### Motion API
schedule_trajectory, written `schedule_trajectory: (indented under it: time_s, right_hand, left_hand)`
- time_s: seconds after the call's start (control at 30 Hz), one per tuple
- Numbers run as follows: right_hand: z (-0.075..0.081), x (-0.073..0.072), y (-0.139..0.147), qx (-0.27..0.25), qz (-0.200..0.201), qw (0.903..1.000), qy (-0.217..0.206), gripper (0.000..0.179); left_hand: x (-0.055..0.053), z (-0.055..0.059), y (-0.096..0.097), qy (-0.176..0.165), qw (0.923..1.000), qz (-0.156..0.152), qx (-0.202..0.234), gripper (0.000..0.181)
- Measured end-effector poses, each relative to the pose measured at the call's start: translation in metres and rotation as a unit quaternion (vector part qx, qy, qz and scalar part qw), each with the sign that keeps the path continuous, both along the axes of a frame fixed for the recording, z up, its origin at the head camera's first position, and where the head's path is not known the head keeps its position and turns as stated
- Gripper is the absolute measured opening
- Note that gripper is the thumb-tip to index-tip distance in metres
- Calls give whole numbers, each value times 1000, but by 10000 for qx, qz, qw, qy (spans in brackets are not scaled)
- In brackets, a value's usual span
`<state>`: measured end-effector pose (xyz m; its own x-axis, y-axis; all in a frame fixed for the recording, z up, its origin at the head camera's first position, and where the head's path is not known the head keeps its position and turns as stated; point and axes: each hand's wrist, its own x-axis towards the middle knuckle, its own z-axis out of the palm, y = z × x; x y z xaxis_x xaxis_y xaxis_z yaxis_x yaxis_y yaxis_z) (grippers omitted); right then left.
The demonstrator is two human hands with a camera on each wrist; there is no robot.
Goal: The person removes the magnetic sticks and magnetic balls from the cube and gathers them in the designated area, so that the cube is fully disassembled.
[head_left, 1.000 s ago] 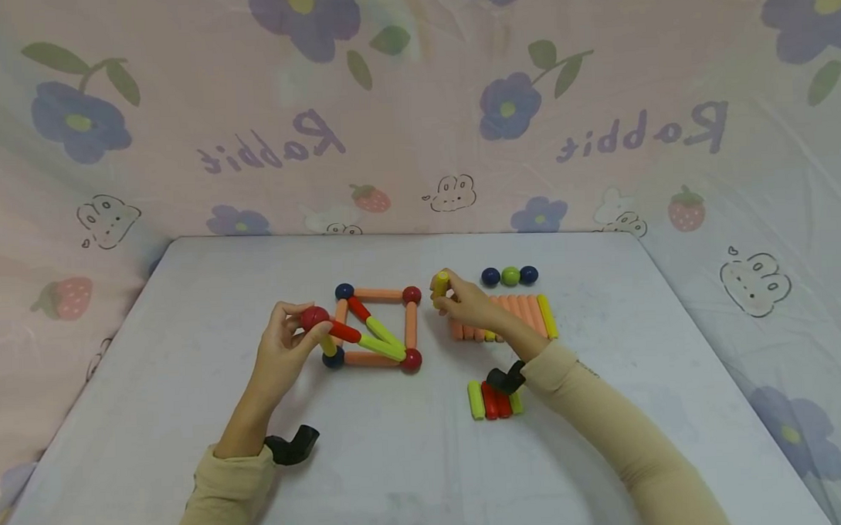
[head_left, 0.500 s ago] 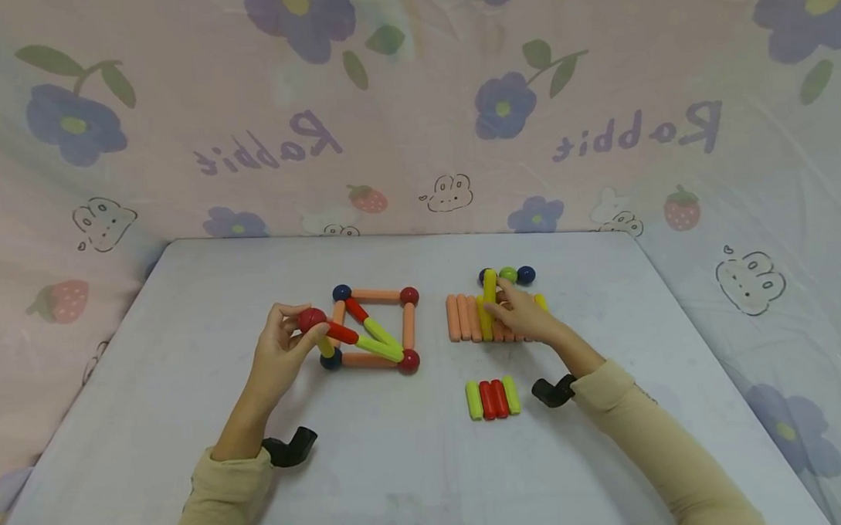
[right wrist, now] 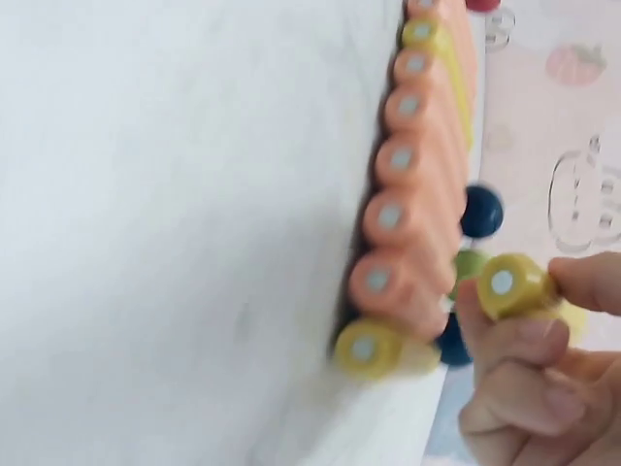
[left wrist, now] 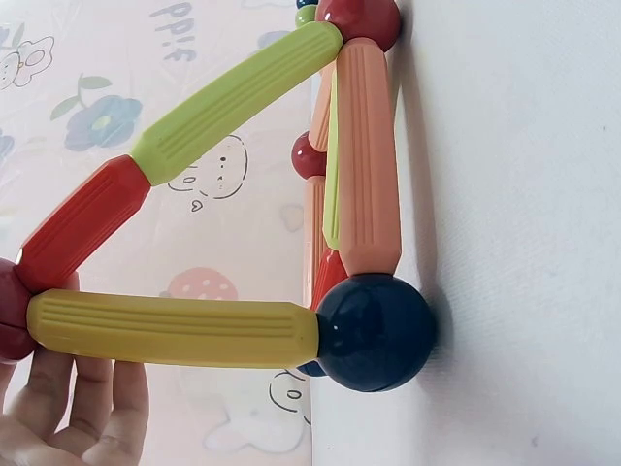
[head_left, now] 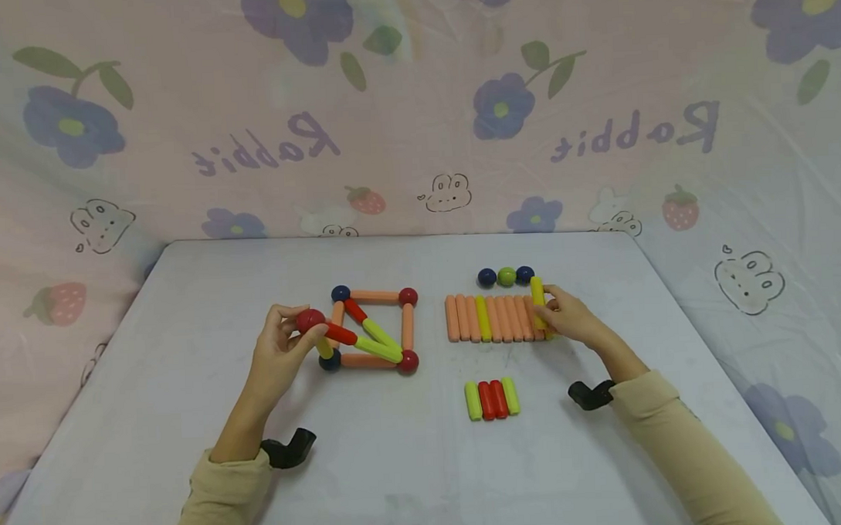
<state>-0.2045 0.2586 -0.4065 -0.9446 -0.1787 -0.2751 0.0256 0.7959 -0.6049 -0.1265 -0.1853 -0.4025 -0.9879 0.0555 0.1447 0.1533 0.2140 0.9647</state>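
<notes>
My left hand [head_left: 279, 356] holds a red ball [head_left: 308, 320] raised above the near left corner of a square frame of peach magnetic rods [head_left: 368, 360]. In the left wrist view a yellow rod [left wrist: 175, 330] joins that ball to a navy ball [left wrist: 378, 332], and a red rod [left wrist: 87, 223] and lime rod [left wrist: 238, 102] slope from it to another red ball. My right hand [head_left: 571, 317] pinches another yellow rod [head_left: 537, 292] over the right end of a row of peach rods [head_left: 506, 317]. A further yellow rod [right wrist: 367, 349] lies at that end, partly hidden in the head view.
Behind the row sit two navy balls [head_left: 487, 277] and a green ball [head_left: 507, 276]. In front of it lie two red rods [head_left: 493, 399] between two lime rods [head_left: 473, 400]. A printed cloth [head_left: 388, 140] hangs behind the white table [head_left: 414, 463].
Carrying the yellow rod, my right hand has moved right, from beside the square frame across to the row's right end. My left hand stays on the red ball.
</notes>
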Motion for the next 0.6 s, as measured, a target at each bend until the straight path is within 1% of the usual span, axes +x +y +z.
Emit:
schedule_trajectory:
  time_s: [0.2,0.37,0.47,0.6]
  right_hand:
    - [-6,0,19,362,-219,9989,-185,59]
    - [-11,-1,28,510,-256,9977,-365,60]
    - [-13,-1,29,572,-237,9973,-396,59]
    - [-16,-2,31,530,-243,9976,-379,57]
  left_hand:
    - [0,1,0,-65,10000,-22,43,42]
    - [1,2,0,-85,10000,-12,28,42]
    - [1,3,1,-123,9999,34,61,41]
    - [2,4,3,-169,9997,106,141,42]
